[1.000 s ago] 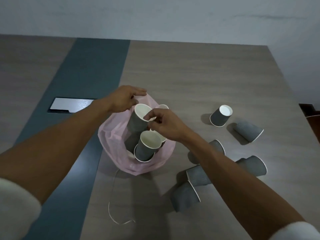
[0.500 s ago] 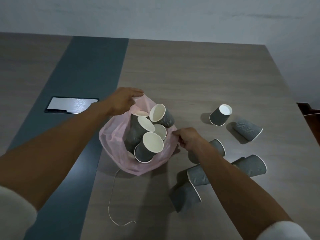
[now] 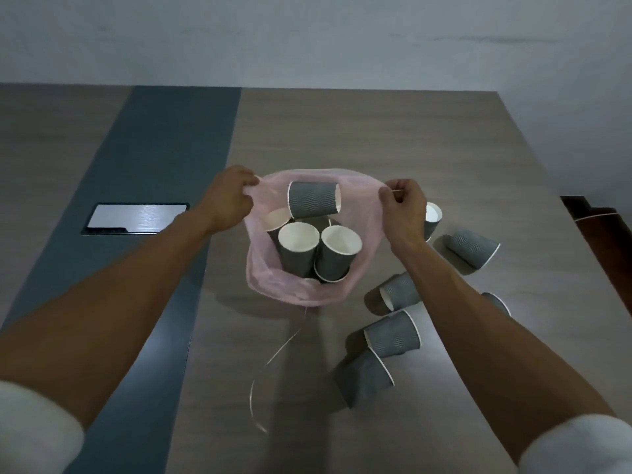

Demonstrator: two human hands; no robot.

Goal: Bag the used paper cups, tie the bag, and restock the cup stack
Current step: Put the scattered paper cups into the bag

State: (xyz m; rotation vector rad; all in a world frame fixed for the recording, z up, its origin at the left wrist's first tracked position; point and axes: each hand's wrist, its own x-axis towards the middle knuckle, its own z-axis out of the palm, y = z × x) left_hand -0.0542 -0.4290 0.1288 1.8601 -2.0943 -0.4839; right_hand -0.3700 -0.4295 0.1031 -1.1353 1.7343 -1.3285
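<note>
A thin pink plastic bag [image 3: 273, 278] stands open on the table with several grey ribbed paper cups [image 3: 297, 248] inside; one cup [image 3: 313, 204] lies sideways on top of the others. My left hand [image 3: 229, 196] pinches the bag's rim on the left. My right hand [image 3: 402, 206] pinches the rim on the right, so the mouth is stretched wide between them. Several more grey cups [image 3: 393, 336] lie tipped on the table to the right of the bag, partly hidden by my right forearm.
A thin pale string [image 3: 270, 360] curls on the table in front of the bag. A metal cable hatch [image 3: 136, 217] is set in the dark blue strip [image 3: 164, 159] at left. The table's right edge [image 3: 581, 261] borders a dark wooden piece. A wall stands behind.
My right hand let go of a cup into the bag, moved to the bag's right side and took hold of its rim. Both hands have lifted and spread the bag's mouth.
</note>
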